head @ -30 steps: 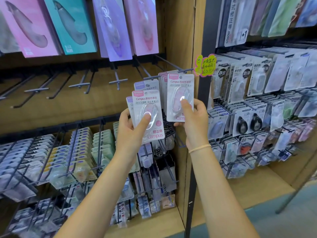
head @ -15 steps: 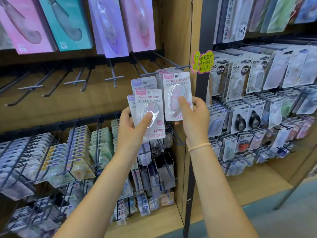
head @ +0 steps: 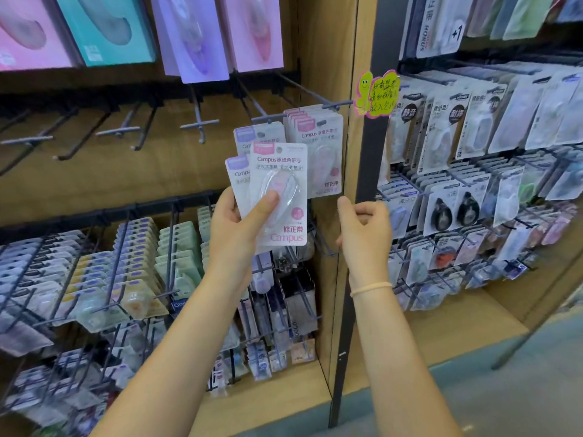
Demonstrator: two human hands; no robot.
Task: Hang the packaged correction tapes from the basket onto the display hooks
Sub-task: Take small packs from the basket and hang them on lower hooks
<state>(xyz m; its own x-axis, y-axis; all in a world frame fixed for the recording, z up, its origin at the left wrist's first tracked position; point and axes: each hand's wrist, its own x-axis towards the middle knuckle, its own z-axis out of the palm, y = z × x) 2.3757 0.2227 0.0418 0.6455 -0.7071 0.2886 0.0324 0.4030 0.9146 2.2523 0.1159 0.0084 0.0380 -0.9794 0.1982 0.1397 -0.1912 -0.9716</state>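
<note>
Since a moment ago, the right hand (head: 362, 230) has let go of its pink pack, and that pack (head: 321, 159) now hangs at the front of the row on the right hook (head: 303, 113). So one more correction tape is up on the display, and it looks like the job goes on with the next one. That hand has dropped just below and to the right of the hanging pack. Its fingers are loosely curled and its grip holds nothing. The left hand (head: 236, 228) is a little lower than the right hook and to its left, with the arm reaching up from below. Its grip is closed on a small stack of packs (head: 277, 197), thumb pressed on the clear bubble of the front one and fingers behind. A purple pack (head: 258, 135) hangs on the hook beside the right hook, just behind the stack. More hooks to the left of it are bare. No basket shows here.
</note>
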